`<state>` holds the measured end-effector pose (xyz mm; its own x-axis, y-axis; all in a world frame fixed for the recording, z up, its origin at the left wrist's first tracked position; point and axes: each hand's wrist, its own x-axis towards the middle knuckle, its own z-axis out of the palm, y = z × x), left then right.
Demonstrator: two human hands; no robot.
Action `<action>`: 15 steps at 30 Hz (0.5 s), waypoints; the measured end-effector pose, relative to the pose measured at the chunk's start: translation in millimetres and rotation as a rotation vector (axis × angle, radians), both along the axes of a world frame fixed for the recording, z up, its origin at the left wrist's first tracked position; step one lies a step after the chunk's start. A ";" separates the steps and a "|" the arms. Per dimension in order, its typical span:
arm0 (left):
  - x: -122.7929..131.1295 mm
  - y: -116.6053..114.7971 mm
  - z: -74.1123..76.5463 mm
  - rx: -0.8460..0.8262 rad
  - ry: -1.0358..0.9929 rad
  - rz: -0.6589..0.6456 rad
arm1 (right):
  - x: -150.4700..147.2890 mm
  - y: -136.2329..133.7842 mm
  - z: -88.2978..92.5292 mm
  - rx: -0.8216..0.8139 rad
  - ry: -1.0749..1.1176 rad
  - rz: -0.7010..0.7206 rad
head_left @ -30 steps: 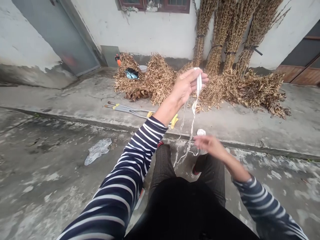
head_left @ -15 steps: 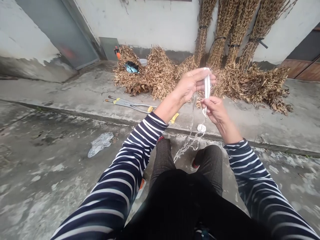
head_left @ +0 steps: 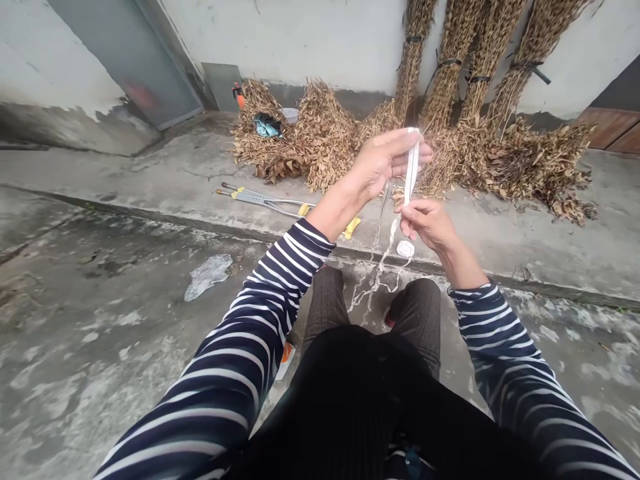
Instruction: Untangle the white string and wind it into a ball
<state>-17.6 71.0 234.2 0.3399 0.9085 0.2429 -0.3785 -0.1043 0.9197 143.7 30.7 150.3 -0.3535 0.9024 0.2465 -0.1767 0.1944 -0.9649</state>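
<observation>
My left hand [head_left: 381, 163] is raised in front of me, its fingers closed on the top of a white plastic strip [head_left: 411, 167] that hangs down from it. Just below, my right hand [head_left: 425, 223] pinches the same strip lower on its length. Loose ends of the strip [head_left: 373, 287] trail down between my knees toward the ground. A small white roll [head_left: 405, 249] lies on the concrete under my right hand. Both sleeves are dark with white stripes.
Piles of dry brown stalks [head_left: 320, 133] lie against the white wall, with tied bundles [head_left: 450, 60] leaning upright behind. A pair of crutches [head_left: 270, 202] lies on the raised concrete step. A crumpled clear plastic bag [head_left: 207, 275] sits on the ground at left. A grey door [head_left: 125, 60] stands at far left.
My right hand came up from near my knee and took hold of the strip under my left hand, then slid slightly down along it. My view tilted a little downward.
</observation>
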 end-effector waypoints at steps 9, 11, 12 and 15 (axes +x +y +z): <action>3.0 -0.8 -5.6 0.018 -0.019 -0.025 | 10.3 0.9 -20.9 0.176 -0.229 -0.132; 0.4 1.0 -3.9 0.026 -0.028 0.006 | 11.9 1.5 -36.8 0.167 -0.298 -0.107; -1.3 1.6 -1.9 0.011 -0.029 0.036 | 12.1 1.4 -46.0 0.170 -0.327 -0.103; -7.0 2.0 5.9 -0.064 -0.054 0.129 | 11.3 1.8 -70.6 0.143 -0.376 -0.099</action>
